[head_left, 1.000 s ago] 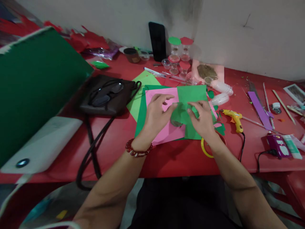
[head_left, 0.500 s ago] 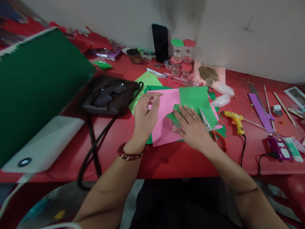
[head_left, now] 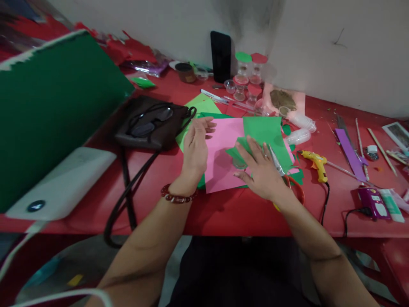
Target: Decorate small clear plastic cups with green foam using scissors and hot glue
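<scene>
My left hand point(head_left: 195, 149), with a beaded bracelet point(head_left: 179, 194) on its wrist, is raised above the left edge of a pink sheet point(head_left: 220, 170). Its fingers are apart and hold nothing. Fingers spread, my right hand point(head_left: 263, 170) is over a small piece of green paper point(head_left: 238, 147). That piece lies on a small clear round container point(head_left: 239, 163), partly hidden by the paper and hand. A larger green sheet point(head_left: 266, 128) is beneath. Beside the right hand lie scissors point(head_left: 276, 160), their orange handle partly under the wrist.
To the right are a yellow glue gun point(head_left: 315, 162), a purple strip point(head_left: 349, 153) and a purple device point(head_left: 372, 204). A dark bag point(head_left: 153, 138) with glasses is at left, near a white power bank point(head_left: 64, 187). Small lidded containers point(head_left: 243, 81) and a phone point(head_left: 221, 57) stand behind.
My left hand has turned, its fingers now less curled. The fingers of my right hand have spread wider and look slightly lifted off the green paper. The camera view has shifted a little.
</scene>
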Demonstrator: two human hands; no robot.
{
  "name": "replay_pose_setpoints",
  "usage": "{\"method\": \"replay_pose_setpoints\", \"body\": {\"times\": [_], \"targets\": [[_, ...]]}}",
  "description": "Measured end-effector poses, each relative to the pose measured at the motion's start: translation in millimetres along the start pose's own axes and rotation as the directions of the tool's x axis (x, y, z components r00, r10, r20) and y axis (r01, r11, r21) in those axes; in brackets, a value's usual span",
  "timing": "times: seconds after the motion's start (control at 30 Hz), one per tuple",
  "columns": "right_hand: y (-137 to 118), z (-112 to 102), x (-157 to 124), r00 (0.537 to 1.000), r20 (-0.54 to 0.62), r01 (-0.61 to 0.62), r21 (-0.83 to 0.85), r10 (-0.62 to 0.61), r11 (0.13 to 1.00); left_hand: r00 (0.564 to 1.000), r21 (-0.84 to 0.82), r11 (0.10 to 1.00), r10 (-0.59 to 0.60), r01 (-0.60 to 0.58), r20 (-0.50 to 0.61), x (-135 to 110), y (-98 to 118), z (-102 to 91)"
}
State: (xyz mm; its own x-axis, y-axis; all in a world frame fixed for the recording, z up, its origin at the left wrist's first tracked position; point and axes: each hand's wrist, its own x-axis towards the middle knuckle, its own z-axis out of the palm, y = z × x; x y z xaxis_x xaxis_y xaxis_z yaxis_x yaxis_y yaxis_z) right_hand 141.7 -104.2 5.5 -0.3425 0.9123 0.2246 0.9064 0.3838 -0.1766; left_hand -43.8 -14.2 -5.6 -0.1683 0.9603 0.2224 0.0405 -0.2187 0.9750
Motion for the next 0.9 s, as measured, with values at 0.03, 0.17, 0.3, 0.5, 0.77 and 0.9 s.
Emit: {"method": "replay_pose_setpoints", "body": {"times": [0.03, 0.17, 0.3, 0.5, 0.77, 0.9], "targets": [[2, -3, -1, 1.000, -0.022, -0.007, 0.007, 0.007, 1.000, 1.000, -0.013, 1.000, -0.021, 0.021, -0.009, 1, -1, 0.5], [5, -6, 1, 0.998, -0.063, 0.004, -0.009, -0.005, 1.000, 0.996, -0.050, 0.996, -0.080, 0.078, -0.037, 5, -6, 2.2], [1, 4, 4, 0.998, -0.005, 0.054, -0.053, -0.055, 0.997, 0.997, -0.048, 0.996, -0.075, 0.073, -0.028, 7, -10, 2.8], [2, 12, 7, 0.995, 0.004, 0.100, -0.003, -0.100, 0.995, 0.999, -0.036, 0.998, -0.054, 0.054, 0.010, 6, -13, 3.4], [3, 12, 8, 0.994, 0.012, 0.108, -0.007, -0.108, 0.994, 0.997, -0.041, 0.997, -0.057, 0.060, 0.054, 3, -14, 7.1], [2, 15, 7, 0.995, 0.019, 0.097, -0.011, -0.096, 0.995, 0.996, -0.039, 0.996, -0.077, 0.079, 0.054, 2, -12, 8.4]]}}
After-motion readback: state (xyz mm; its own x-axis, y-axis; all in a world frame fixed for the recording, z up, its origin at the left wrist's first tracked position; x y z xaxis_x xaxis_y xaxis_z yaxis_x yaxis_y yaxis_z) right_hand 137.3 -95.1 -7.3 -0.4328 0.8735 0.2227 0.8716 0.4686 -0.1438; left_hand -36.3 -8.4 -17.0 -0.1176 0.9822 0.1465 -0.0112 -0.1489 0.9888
